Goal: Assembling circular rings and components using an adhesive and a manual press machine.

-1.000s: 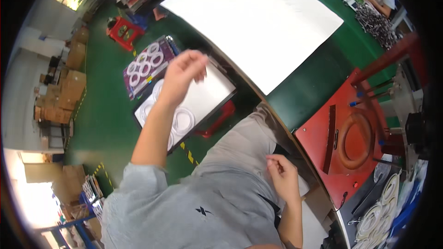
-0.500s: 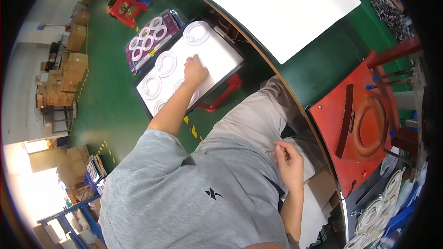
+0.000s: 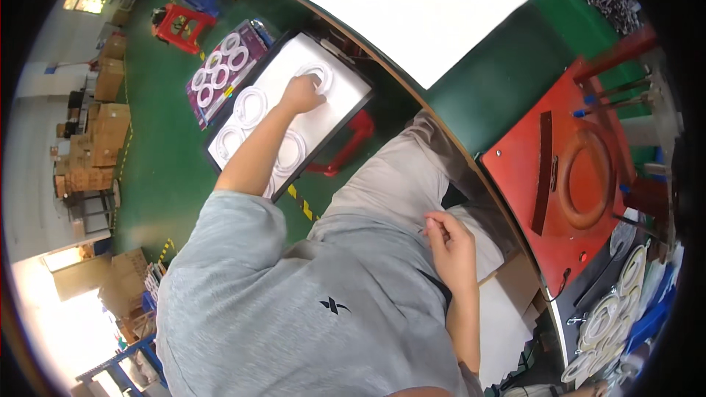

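Note:
My left hand (image 3: pixel 303 94) reaches out over a white-lined tray with a dark rim (image 3: pixel 344 106), its fingers closed on a coiled white cable (image 3: pixel 324 73). Several more white coils lie in the same tray, among them one coil (image 3: pixel 251 107) left of my forearm and another coil (image 3: pixel 291 151) to its right. Above my lap, my right hand (image 3: pixel 452 241) is bent with thumb and fingers pressed together. Whatever that pinch holds, if anything, is too small to make out.
Beyond the tray, more white coils lie on a purple box (image 3: pixel 220 73). A red stool (image 3: pixel 182 28) stands farther back. On my right runs a green-topped bench (image 3: pixel 507 81) with a white sheet (image 3: pixel 412 7) and a red fixture board (image 3: pixel 526 176). Bundled cables (image 3: pixel 604 320) lie near it.
My left hand has moved to the far coil and closed on it; that coil has shifted rightward and nearer across the tray. The view has turned slightly. My right hand stays over my lap.

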`<state>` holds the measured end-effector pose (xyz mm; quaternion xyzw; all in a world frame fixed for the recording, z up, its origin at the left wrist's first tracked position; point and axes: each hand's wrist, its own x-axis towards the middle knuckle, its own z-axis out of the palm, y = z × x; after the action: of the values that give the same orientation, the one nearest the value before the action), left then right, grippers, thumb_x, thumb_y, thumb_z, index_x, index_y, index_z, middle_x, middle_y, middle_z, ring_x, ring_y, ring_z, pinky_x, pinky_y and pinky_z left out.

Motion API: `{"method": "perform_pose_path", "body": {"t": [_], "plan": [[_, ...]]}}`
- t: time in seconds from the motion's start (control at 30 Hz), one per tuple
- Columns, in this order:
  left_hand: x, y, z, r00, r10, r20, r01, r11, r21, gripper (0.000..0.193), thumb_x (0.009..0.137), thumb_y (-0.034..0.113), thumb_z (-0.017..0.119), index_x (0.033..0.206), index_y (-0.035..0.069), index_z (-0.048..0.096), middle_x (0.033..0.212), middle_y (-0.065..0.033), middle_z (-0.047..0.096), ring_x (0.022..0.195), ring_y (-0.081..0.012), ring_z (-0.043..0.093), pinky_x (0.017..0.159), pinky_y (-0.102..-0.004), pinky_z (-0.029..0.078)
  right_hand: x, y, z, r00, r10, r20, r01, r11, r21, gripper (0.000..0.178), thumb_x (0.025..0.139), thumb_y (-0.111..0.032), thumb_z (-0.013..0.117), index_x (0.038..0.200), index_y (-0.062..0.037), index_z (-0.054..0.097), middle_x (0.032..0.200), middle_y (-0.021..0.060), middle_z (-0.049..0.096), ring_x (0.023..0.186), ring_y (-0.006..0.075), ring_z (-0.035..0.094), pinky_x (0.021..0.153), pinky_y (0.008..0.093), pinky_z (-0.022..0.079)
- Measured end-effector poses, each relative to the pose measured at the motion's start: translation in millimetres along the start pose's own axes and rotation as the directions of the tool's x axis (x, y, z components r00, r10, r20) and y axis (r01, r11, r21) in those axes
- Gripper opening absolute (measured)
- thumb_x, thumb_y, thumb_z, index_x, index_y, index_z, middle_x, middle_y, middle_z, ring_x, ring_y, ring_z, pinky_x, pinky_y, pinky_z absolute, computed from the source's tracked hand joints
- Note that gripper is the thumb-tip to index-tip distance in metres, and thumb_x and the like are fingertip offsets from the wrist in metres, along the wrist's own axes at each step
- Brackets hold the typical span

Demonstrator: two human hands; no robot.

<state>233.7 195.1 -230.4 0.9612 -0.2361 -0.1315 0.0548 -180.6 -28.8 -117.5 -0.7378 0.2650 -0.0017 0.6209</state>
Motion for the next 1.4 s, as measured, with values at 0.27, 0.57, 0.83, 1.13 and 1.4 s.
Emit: {"method": "perform_pose_path", "body": {"t": [0.27,0.57,0.83,1.13,1.4], "plan": [[-103.9,109.1,-194.6,0.771,0.569,0.287,-0.231,0.669,-0.706,0.023,0.091,0.013,0.074,0.109,0.0,0.07,0.094,-0.0069,0.07,0.092,-0.0151,0.064,0.081,-0.0317,0.05,8.9,-37.4,-15.6,0.947,-0.304,-0.099,0.309,0.95,0.038,0.031,0.09,-0.005,0.073,0.119,-0.0003,0.065,0.098,0.0094,0.066,0.085,0.0169,0.062,0.074,0.028,0.05],[-119.8,236.9,-234.6,0.261,0.939,-0.224,-0.815,0.09,-0.573,0.035,0.083,0.009,0.08,0.116,-0.001,0.07,0.114,-0.0169,0.071,0.108,-0.0326,0.068,0.093,-0.0414,0.053,0.8,-117.6,-81.9,0.506,-0.836,-0.212,0.703,0.542,-0.46,0.034,0.075,-0.002,0.07,0.109,-0.0012,0.071,0.097,0.0121,0.073,0.091,0.03,0.069,0.092,0.0473,0.048],[88.9,185.0,-223.1,0.739,0.298,-0.604,-0.511,0.832,-0.214,0.058,0.093,0.035,0.071,0.139,0.002,0.058,0.138,-0.0217,0.06,0.127,-0.034,0.06,0.106,-0.0426,0.048,-8.8,-85.3,-136.2,0.695,-0.638,-0.333,0.006,0.468,-0.884,0.045,0.086,-0.005,0.066,0.13,-0.0122,0.067,0.135,0.0076,0.06,0.137,0.03,0.047,0.118,0.0503,0.027],[248.4,106.8,-230.8,0.827,0.092,-0.554,-0.052,0.995,0.087,0.099,0.086,0.066,0.06,0.161,0.013,0.022,0.136,-0.0415,0.05,0.13,-0.0527,0.05,0.113,-0.0542,0.037,-21.0,-79.7,-116.6,0.722,-0.54,-0.432,-0.097,0.54,-0.836,0.045,0.091,-0.014,0.068,0.135,-0.0074,0.062,0.144,0.0107,0.055,0.145,0.0325,0.041,0.118,0.0525,0.025],[249.7,104.3,-225.1,0.815,0.074,-0.575,-0.116,0.993,-0.037,0.062,0.098,0.059,0.042,0.14,0.016,0.058,0.126,-0.0276,0.066,0.122,-0.0444,0.06,0.107,-0.0515,0.044,-7.6,-107.8,-70.8,0.688,-0.607,-0.399,0.214,0.694,-0.688,0.034,0.085,-0.005,0.072,0.119,-0.0018,0.067,0.122,0.015,0.064,0.113,0.0337,0.061,0.096,0.0424,0.048]]}}
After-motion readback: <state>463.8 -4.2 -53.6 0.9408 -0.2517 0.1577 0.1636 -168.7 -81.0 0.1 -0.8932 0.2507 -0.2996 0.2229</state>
